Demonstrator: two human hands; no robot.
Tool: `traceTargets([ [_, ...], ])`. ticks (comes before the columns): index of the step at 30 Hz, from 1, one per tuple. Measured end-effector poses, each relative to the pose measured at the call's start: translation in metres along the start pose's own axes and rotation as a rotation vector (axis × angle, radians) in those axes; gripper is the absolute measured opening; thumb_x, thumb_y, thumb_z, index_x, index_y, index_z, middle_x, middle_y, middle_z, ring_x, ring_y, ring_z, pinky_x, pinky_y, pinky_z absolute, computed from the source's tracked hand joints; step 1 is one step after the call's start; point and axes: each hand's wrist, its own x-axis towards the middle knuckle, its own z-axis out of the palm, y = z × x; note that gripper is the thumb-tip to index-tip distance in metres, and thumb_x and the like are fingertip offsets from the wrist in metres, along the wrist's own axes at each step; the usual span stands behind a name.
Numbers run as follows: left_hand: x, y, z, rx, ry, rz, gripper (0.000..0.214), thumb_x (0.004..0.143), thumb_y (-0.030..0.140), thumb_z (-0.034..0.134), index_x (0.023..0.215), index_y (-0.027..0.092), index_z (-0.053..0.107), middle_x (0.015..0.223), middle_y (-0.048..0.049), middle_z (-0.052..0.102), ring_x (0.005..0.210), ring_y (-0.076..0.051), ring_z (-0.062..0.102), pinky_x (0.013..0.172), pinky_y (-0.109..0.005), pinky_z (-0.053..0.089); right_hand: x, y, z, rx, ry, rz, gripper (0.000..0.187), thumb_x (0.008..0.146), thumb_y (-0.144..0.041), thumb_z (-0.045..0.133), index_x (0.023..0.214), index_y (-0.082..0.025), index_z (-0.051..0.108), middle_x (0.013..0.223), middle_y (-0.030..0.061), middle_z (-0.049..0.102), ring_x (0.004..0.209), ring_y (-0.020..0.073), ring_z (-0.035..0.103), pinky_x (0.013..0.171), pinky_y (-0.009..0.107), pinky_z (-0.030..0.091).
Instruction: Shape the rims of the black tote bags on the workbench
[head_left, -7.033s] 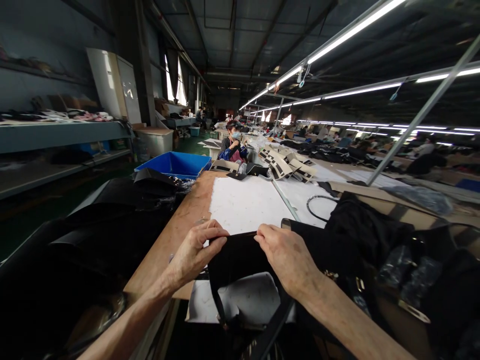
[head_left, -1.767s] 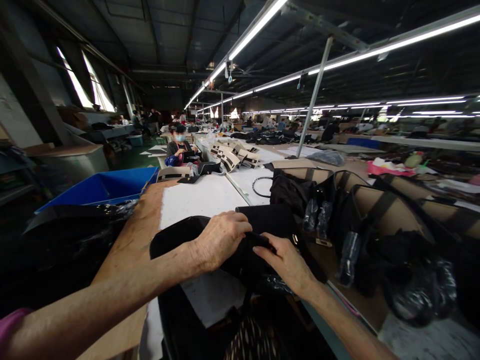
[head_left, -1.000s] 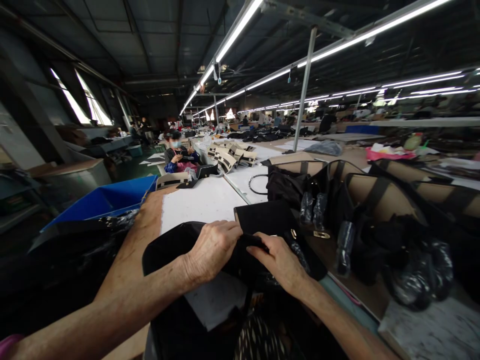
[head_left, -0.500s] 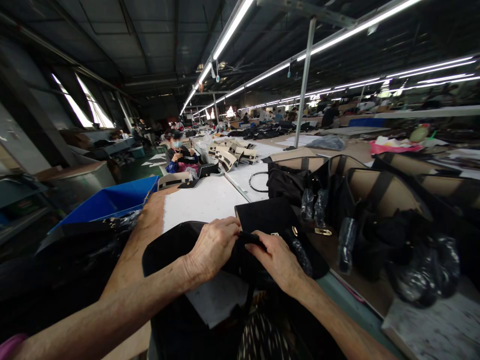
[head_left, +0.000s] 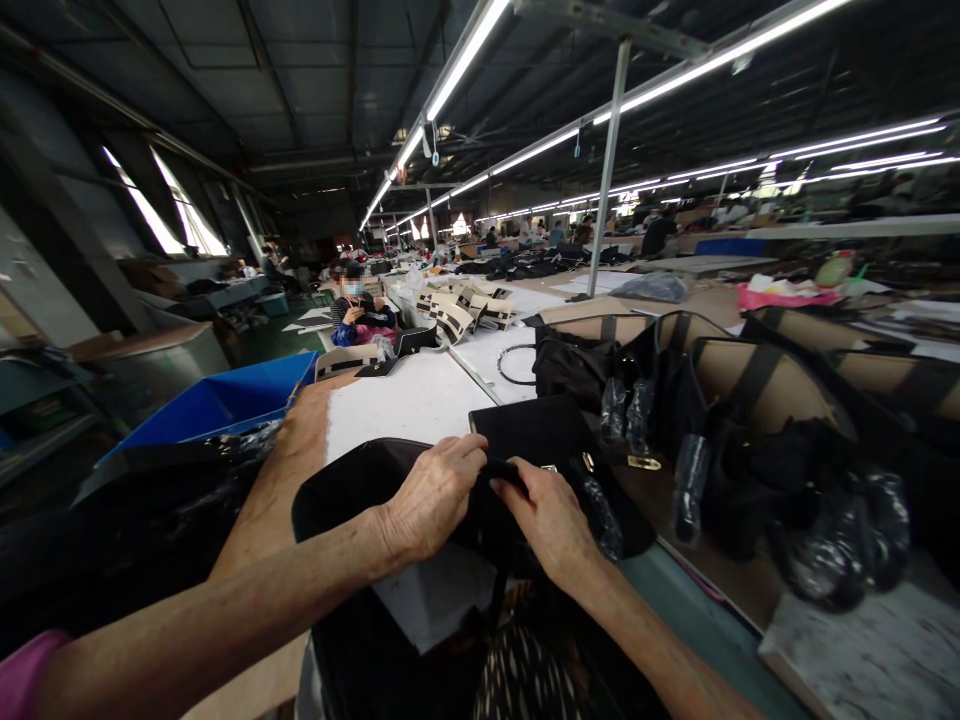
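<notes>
A black bag point(head_left: 345, 480) lies across the table edge in front of me, its rim curving up on the left. My left hand point(head_left: 442, 490) pinches the bag's edge with the fingers pressed together. Close by on the right, my right hand point(head_left: 544, 510) grips the same edge between thumb and fingers. A short stretch of dark edge shows between the two hands. Just beyond them lies a flat black panel point(head_left: 525, 430) with small gold metal fittings point(head_left: 589, 462). What the fingertips press on is partly hidden.
Several black bags with beige linings point(head_left: 757, 385) and plastic-wrapped parts stand at right. A blue bin point(head_left: 225, 395) is at left, beside dark plastic-covered goods. White sheeting point(head_left: 405, 400) covers the table ahead. A masked co-worker point(head_left: 360, 310) sits further back, near beige pieces point(head_left: 457, 310).
My left hand has shifted slightly right and the bag's left rim has moved right with it. My right hand stays almost in place, still gripping.
</notes>
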Motion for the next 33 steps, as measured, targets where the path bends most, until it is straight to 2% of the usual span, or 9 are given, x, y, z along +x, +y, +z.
traceTargets([
  [5, 0.005, 0.000, 0.003, -0.073, 0.082, -0.079, 0.023, 0.078, 0.006, 0.040, 0.086, 0.013, 0.061, 0.106, -0.0077, 0.058, 0.096, -0.016, 0.056, 0.084, -0.028, 0.048, 0.002, 0.003, 0.001, -0.006, 0.002, 0.007, 0.015, 0.082, -0.027, 0.043, 0.078, -0.020, 0.056, 0.064, 0.0007, 0.059, 0.062, 0.0153, 0.054, 0.057, 0.023, 0.032],
  [11, 0.010, 0.003, 0.004, -0.136, 0.103, -0.146, 0.020, 0.078, 0.008, 0.044, 0.079, 0.014, 0.062, 0.102, -0.0071, 0.061, 0.092, -0.017, 0.058, 0.084, -0.029, 0.047, 0.001, 0.001, 0.001, 0.000, 0.009, 0.022, 0.012, 0.082, -0.024, 0.044, 0.077, -0.021, 0.055, 0.065, 0.0003, 0.060, 0.065, 0.0152, 0.055, 0.058, 0.022, 0.032],
  [17, 0.013, 0.005, 0.007, -0.218, 0.117, -0.220, 0.015, 0.073, 0.008, 0.050, 0.071, 0.016, 0.063, 0.097, -0.0024, 0.062, 0.088, -0.017, 0.058, 0.083, -0.028, 0.046, 0.000, 0.002, 0.003, -0.022, 0.028, 0.024, 0.011, 0.082, -0.023, 0.044, 0.078, -0.021, 0.054, 0.065, 0.0006, 0.060, 0.062, 0.0147, 0.055, 0.057, 0.022, 0.032],
  [21, 0.015, 0.008, 0.007, -0.253, 0.114, -0.234, 0.017, 0.073, 0.006, 0.046, 0.067, 0.015, 0.059, 0.101, -0.0023, 0.059, 0.088, -0.016, 0.056, 0.081, -0.029, 0.045, -0.002, 0.003, 0.006, -0.046, 0.056, 0.017, 0.010, 0.081, -0.023, 0.045, 0.080, -0.021, 0.055, 0.065, 0.0007, 0.060, 0.061, 0.0149, 0.055, 0.058, 0.023, 0.032],
  [26, 0.015, 0.009, 0.010, -0.272, 0.113, -0.226, 0.016, 0.069, 0.003, 0.046, 0.064, 0.015, 0.054, 0.112, -0.0029, 0.051, 0.100, -0.019, 0.049, 0.087, -0.033, 0.041, -0.001, 0.003, 0.006, -0.071, 0.084, 0.032, 0.010, 0.080, -0.021, 0.046, 0.079, -0.021, 0.056, 0.067, 0.0018, 0.061, 0.065, 0.0163, 0.056, 0.057, 0.023, 0.032],
  [33, 0.011, 0.008, 0.010, -0.272, 0.074, -0.177, 0.014, 0.071, 0.004, 0.047, 0.066, 0.015, 0.054, 0.108, -0.0033, 0.053, 0.097, -0.019, 0.049, 0.088, -0.034, 0.041, 0.002, 0.005, 0.010, -0.074, 0.108, 0.043, 0.012, 0.081, -0.020, 0.046, 0.081, -0.019, 0.058, 0.069, 0.0036, 0.063, 0.067, 0.0162, 0.057, 0.059, 0.023, 0.033],
])
